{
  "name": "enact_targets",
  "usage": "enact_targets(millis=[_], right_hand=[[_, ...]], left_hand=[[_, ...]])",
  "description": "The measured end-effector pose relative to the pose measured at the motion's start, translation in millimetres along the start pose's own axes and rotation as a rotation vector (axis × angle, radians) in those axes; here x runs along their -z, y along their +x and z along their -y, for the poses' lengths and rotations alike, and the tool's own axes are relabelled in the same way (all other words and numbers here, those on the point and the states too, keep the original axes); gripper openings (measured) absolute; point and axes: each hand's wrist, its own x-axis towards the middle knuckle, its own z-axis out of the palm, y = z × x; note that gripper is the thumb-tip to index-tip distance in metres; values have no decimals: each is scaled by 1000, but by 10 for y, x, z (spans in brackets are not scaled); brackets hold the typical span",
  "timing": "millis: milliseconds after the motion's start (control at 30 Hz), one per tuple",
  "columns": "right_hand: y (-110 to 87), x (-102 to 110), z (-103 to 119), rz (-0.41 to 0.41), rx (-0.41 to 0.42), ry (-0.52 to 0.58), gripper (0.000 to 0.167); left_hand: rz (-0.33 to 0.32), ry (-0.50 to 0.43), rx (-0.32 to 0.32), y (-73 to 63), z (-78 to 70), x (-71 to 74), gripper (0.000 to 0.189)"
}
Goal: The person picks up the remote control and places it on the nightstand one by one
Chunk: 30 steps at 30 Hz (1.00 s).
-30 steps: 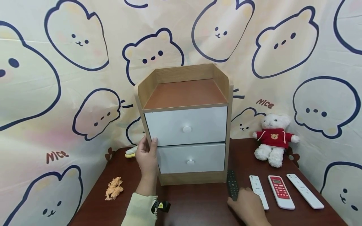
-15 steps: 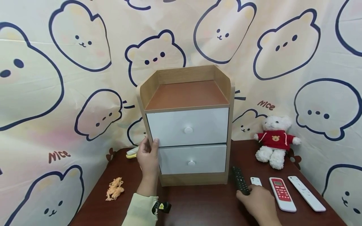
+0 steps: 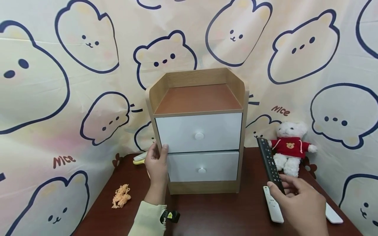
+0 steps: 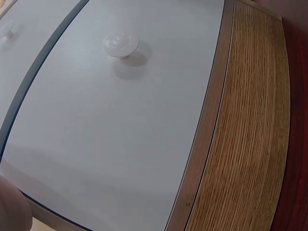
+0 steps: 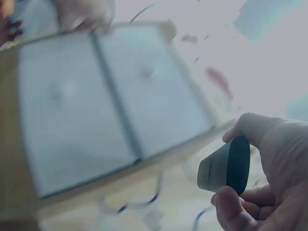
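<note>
A small wooden cabinet (image 3: pixel 203 188) with two white drawers, both closed, stands at the middle of the table. My left hand (image 3: pixel 156 165) holds its left side edge, thumb at the front and the other fingers partly hidden along the side. In the left wrist view, a drawer with a round white knob (image 4: pixel 120 44) fills most of the frame, with a fingertip (image 4: pixel 12 207) at the lower left. On the right, my right hand (image 3: pixel 307 201) grips a black remote control (image 3: pixel 267 157) by its lower end, raised and tilted above the table; the right wrist view shows its end (image 5: pixel 216 168).
A white remote (image 3: pixel 273 206) lies beside the right hand; another white remote (image 3: pixel 333 214) is partly covered by it. A white teddy bear (image 3: pixel 290 146) in red sits behind. Orange yarn (image 3: pixel 121 196) lies at left, and a white-and-yellow item (image 3: pixel 139 159) by the cabinet's left side.
My right hand has lifted the black remote off the table and moved it up and right; the hand now covers the red-and-white remote. The left hand stays on the cabinet.
</note>
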Motion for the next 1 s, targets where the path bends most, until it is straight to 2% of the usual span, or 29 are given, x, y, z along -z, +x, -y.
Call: enact_targets(millis=[100, 200, 467, 567, 667, 833, 1000], right_hand=[[-108, 117, 224, -48, 122, 47, 60], [-180, 168, 493, -43, 242, 75, 55], [-202, 155, 1305, 51, 489, 109, 42], [-146, 134, 1594, 95, 572, 98, 45], [-51, 97, 1887, 133, 604, 56, 50], [164, -16, 2391, 183, 597, -45, 56], [434, -184, 2881, 228, 551, -138, 48]], left_hand=[[-8, 11, -3, 9, -9, 0, 48], [-16, 20, -2, 13, -4, 6, 47], [-27, 31, -3, 10, 1, 20, 49], [-34, 19, -2, 14, -13, 16, 49], [-36, 5, 3, 18, -26, 12, 48], [-27, 12, 5, 28, -27, 7, 47], [-23, 6, 11, 14, -22, 9, 48]])
